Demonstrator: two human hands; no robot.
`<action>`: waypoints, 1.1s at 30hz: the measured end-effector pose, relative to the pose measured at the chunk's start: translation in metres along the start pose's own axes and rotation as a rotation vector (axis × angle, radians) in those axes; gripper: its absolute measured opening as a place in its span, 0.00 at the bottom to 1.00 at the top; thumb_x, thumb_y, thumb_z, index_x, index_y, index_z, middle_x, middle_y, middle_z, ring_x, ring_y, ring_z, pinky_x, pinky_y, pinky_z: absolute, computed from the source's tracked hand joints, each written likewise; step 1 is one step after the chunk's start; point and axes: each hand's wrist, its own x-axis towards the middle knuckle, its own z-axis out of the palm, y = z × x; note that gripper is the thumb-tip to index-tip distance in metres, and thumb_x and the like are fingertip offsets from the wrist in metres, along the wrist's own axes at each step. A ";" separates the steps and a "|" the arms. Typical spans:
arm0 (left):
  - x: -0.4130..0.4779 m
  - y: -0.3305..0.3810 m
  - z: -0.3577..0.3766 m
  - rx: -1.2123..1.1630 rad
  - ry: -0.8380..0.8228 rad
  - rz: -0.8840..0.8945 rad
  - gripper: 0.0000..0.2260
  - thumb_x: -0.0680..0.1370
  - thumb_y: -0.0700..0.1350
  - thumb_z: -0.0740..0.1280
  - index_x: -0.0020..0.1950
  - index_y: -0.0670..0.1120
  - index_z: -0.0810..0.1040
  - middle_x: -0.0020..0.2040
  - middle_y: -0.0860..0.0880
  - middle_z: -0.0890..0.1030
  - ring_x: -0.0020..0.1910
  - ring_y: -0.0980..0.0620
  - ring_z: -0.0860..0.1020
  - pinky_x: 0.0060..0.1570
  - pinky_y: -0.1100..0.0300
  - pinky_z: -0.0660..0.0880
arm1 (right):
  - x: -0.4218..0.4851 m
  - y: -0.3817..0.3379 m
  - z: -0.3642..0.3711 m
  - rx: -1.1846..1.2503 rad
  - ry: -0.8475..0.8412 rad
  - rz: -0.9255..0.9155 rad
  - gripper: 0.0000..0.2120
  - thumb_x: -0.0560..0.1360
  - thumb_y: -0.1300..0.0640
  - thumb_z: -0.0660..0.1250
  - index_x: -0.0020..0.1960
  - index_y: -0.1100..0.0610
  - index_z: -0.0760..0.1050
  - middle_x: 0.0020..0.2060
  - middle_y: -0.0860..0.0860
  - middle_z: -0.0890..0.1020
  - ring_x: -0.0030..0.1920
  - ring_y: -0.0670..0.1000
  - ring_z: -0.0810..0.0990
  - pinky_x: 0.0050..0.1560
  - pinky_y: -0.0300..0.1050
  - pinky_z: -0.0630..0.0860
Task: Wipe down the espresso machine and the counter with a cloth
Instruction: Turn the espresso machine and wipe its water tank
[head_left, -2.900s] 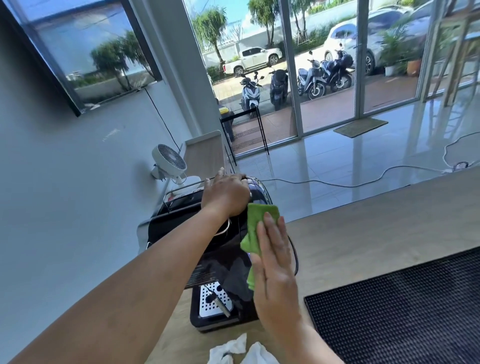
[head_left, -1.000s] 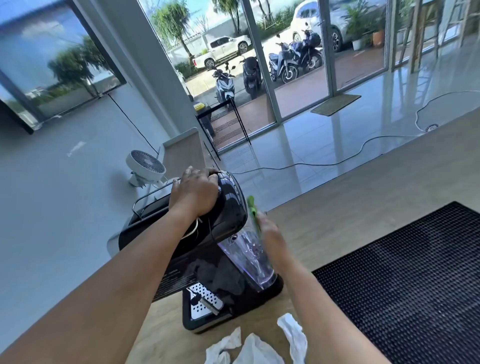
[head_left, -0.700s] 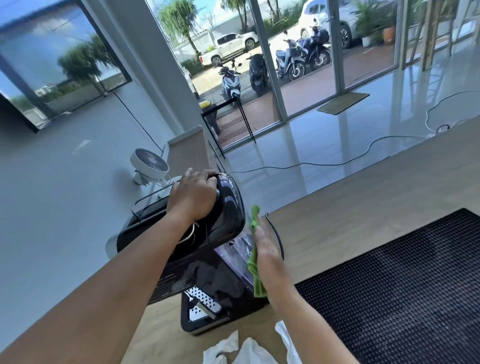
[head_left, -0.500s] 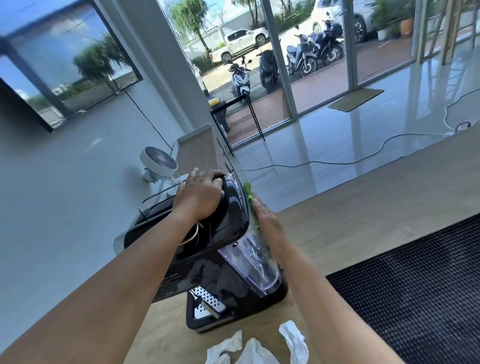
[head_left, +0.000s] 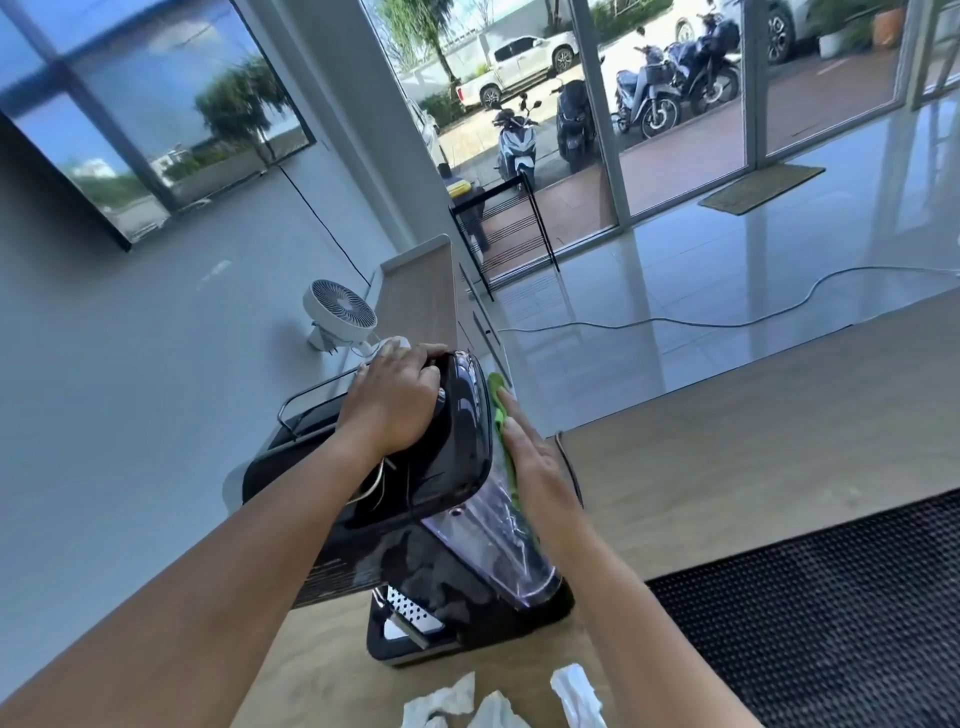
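The green cloth (head_left: 500, 415) was sandwiched between the right hand (head_left: 537, 473) and the right flank of the espresso machine (head_left: 447, 457), up where the dark lid meets the clear water tank (head_left: 483, 540). That hand's fingers were laid out straight and close together, pressing flat, so only a strip of green was left showing along them and past the fingertips. On top of the machine, the left hand (head_left: 395, 400) was clamped down, fingers curled over the far edge of the lid; the thumb couldn't really be made out. The machine was parked on a pale wood-look counter (head_left: 727, 441), with a black ribbed mat (head_left: 831, 597) spread out to the machine's right and some crumpled white tissues (head_left: 467, 699) dropped just in front of it. A thin dark cord (head_left: 569, 467) could be seen on the counter right beside the machine. Behind the machine a small white fan (head_left: 340, 312) was set near a grey wall, and further back a glossy tiled floor, a long cable (head_left: 675, 322) and glass doors with scooters (head_left: 514, 140) parked outside were visible. Most of the cloth was hidden by the hand, the machine's front was mostly covered by the left forearm with only part of the drip tray (head_left: 410, 618) peeking out, and the tissues and mat were cut off at the frame edges.
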 end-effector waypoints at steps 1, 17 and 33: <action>-0.001 0.001 0.000 -0.001 -0.003 -0.001 0.18 0.81 0.46 0.53 0.71 0.56 0.67 0.74 0.49 0.62 0.75 0.54 0.55 0.71 0.50 0.51 | 0.010 -0.001 -0.002 -0.001 -0.001 0.002 0.19 0.84 0.52 0.51 0.74 0.43 0.64 0.71 0.33 0.66 0.70 0.33 0.63 0.70 0.31 0.59; -0.002 0.000 0.000 -0.043 -0.024 -0.036 0.20 0.80 0.45 0.53 0.70 0.60 0.66 0.76 0.52 0.61 0.76 0.58 0.49 0.75 0.49 0.47 | 0.011 -0.007 0.006 0.018 0.023 -0.042 0.19 0.83 0.51 0.53 0.72 0.38 0.66 0.71 0.36 0.68 0.73 0.38 0.63 0.75 0.45 0.59; -0.001 0.005 -0.003 -0.059 -0.023 -0.055 0.21 0.80 0.43 0.52 0.71 0.61 0.64 0.76 0.57 0.58 0.76 0.60 0.48 0.75 0.53 0.45 | 0.045 0.008 0.002 0.092 0.007 0.044 0.22 0.76 0.39 0.53 0.69 0.37 0.69 0.68 0.40 0.74 0.69 0.43 0.70 0.70 0.51 0.67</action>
